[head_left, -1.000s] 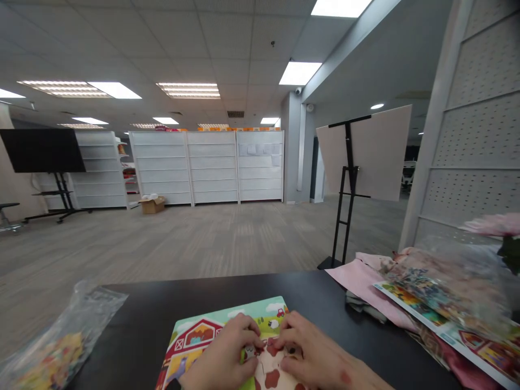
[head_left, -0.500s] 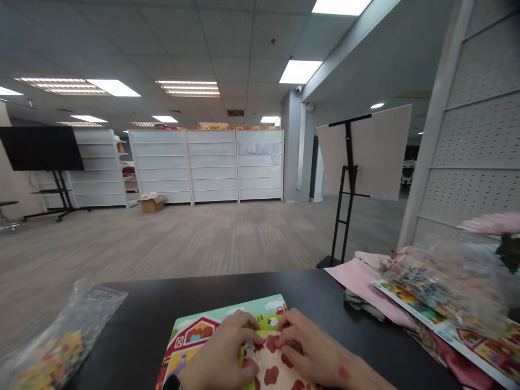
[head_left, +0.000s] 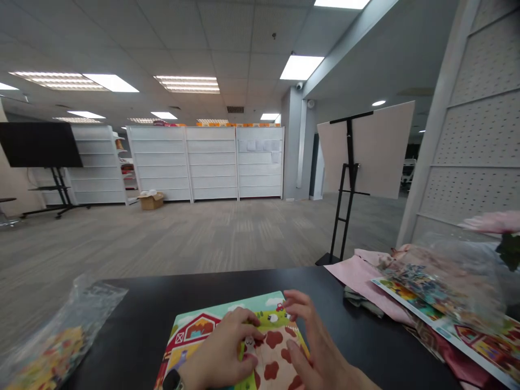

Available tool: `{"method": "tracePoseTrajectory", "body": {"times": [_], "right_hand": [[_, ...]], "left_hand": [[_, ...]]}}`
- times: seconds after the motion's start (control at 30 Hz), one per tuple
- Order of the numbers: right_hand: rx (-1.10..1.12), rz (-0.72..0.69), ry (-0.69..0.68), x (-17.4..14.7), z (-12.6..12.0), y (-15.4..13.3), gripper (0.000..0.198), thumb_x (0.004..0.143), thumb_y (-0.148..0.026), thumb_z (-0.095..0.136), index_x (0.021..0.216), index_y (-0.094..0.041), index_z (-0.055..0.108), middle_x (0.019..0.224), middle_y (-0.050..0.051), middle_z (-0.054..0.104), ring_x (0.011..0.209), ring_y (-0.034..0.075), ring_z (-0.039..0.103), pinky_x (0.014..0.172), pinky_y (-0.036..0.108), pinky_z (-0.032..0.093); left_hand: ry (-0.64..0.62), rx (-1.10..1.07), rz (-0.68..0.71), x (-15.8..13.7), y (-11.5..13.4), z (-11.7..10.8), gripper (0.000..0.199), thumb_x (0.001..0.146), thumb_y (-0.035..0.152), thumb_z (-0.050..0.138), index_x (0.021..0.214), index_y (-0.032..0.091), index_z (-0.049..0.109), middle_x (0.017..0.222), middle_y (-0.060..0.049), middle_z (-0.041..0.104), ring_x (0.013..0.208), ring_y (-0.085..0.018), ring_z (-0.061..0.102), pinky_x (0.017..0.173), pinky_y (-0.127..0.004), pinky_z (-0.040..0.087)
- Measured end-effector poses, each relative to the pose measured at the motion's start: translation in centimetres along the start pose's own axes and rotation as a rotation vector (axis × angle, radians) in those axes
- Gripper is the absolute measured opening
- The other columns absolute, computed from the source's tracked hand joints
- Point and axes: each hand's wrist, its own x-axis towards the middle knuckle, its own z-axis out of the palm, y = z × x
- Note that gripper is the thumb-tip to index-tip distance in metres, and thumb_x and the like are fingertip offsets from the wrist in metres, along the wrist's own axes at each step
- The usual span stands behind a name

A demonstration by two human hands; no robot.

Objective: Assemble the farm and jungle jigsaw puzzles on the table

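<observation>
A farm-picture board (head_left: 193,313) with a red barn lies on the dark table in front of me. On its right half is a cow piece (head_left: 273,355), cream with brown patches and a small pale face. My left hand (head_left: 229,346), with a watch on the wrist, lies over the board. Its thumb and bent fingers close around the cow's head end, partly hiding it. Just above the right side of the cow, my right hand (head_left: 314,346) has its fingers apart and nothing in them. The lower edge of the board runs out of view.
At the left edge of the table (head_left: 162,290) lies a clear plastic bag (head_left: 77,330) with colourful pieces inside. To the right are a pink cloth (head_left: 357,271), another printed board (head_left: 441,325) and a plastic-wrapped bundle (head_left: 442,281). A black easel (head_left: 347,189) stands beyond.
My right hand has lifted off the cow and moved slightly right, its fingers spreading. My left hand has stayed at the cow's head. More of the cow's body shows now.
</observation>
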Motion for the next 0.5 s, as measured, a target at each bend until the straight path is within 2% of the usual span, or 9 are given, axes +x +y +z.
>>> {"method": "tracePoseTrajectory", "body": {"times": [0.1,0.17,0.23,0.33,0.43,0.5], "right_hand": [[-0.016,0.08,-0.283,0.8,0.8,-0.5,0.027,0.081,-0.015,0.054,0.108,-0.018,0.061,0.132,0.016,0.059,0.131,0.032,0.05,0.111,0.046,0.041],[-0.04,0.143,-0.434,1.2,1.3,-0.6,0.021,0.081,-0.012,0.053,0.096,-0.018,0.066,0.129,0.014,0.064,0.13,0.03,0.052,0.114,0.047,0.038],[-0.054,0.172,-0.48,1.3,1.7,-0.6,0.027,0.082,-0.011,0.052,0.103,-0.017,0.068,0.134,0.014,0.064,0.134,0.03,0.05,0.118,0.049,0.034],[-0.044,0.185,-0.478,1.0,2.1,-0.5,0.039,0.082,-0.012,0.052,0.119,-0.013,0.066,0.14,0.018,0.06,0.137,0.031,0.049,0.12,0.05,0.033],[-0.05,0.218,-0.489,0.7,2.1,-0.2,0.047,0.085,-0.015,0.05,0.129,-0.01,0.062,0.147,0.021,0.054,0.141,0.031,0.046,0.121,0.05,0.032],[-0.071,0.239,-0.514,0.6,2.1,-0.4,0.054,0.089,-0.018,0.048,0.141,-0.008,0.055,0.155,0.02,0.046,0.147,0.031,0.038,0.123,0.051,0.029]], "left_hand": [[0.014,-0.003,0.018,0.1,-0.2,0.2,0.05,0.068,0.012,0.067,0.115,0.03,0.072,0.127,-0.005,0.061,0.121,-0.026,0.054,0.111,-0.039,0.04],[0.02,-0.008,0.024,0.2,-0.2,0.0,0.05,0.068,0.011,0.066,0.114,0.029,0.072,0.126,-0.004,0.062,0.12,-0.025,0.055,0.111,-0.038,0.041],[0.013,-0.01,0.027,0.2,0.0,-0.5,0.049,0.069,0.011,0.065,0.115,0.029,0.072,0.127,-0.004,0.063,0.12,-0.024,0.057,0.111,-0.036,0.042],[-0.024,0.022,0.008,0.0,1.0,-0.6,0.047,0.073,0.013,0.062,0.116,0.029,0.072,0.131,-0.004,0.064,0.122,-0.024,0.059,0.112,-0.037,0.042],[-0.026,0.125,-0.144,-0.4,2.2,1.7,0.051,0.08,0.022,0.062,0.13,0.026,0.066,0.148,-0.011,0.055,0.138,-0.034,0.048,0.119,-0.052,0.033],[-0.053,0.153,-0.305,-0.7,2.8,4.5,0.073,0.079,0.031,0.069,0.148,0.015,0.051,0.161,-0.021,0.036,0.15,-0.045,0.025,0.123,-0.066,0.015]]}}
